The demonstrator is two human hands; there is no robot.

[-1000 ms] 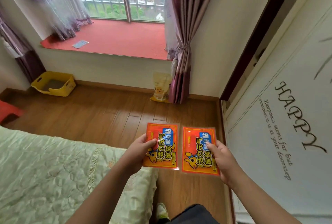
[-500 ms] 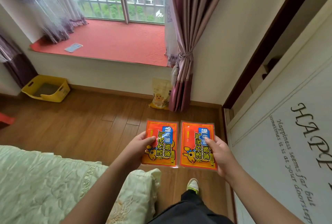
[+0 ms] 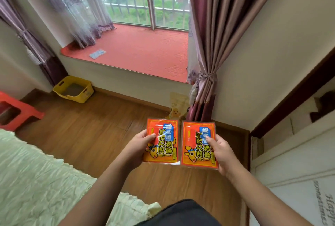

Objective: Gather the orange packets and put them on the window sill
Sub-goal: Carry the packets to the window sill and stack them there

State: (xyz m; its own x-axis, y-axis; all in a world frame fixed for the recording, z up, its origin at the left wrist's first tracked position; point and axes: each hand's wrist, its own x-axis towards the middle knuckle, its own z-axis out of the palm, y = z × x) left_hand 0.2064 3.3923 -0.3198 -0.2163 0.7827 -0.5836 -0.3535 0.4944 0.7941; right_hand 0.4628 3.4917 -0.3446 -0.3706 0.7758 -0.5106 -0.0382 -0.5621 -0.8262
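Bedroom with a brown wooden floor, cream walls, and a wide window sill covered in red cloth below a barred window. On the sill, near its left end, one small pale flat item, too small to identify. Purple curtains tied at the right of the sill, sheer ones at the left. Below the sill on the floor, a yellow basket; at far left a red stool; pale green bedding at lower left. Above the floor, well short of the sill, two orange packets side by side, almost touching. Left packet pinched at its left edge by the left hand, thumb on top. Right packet gripped the same way at its right edge by the right hand.
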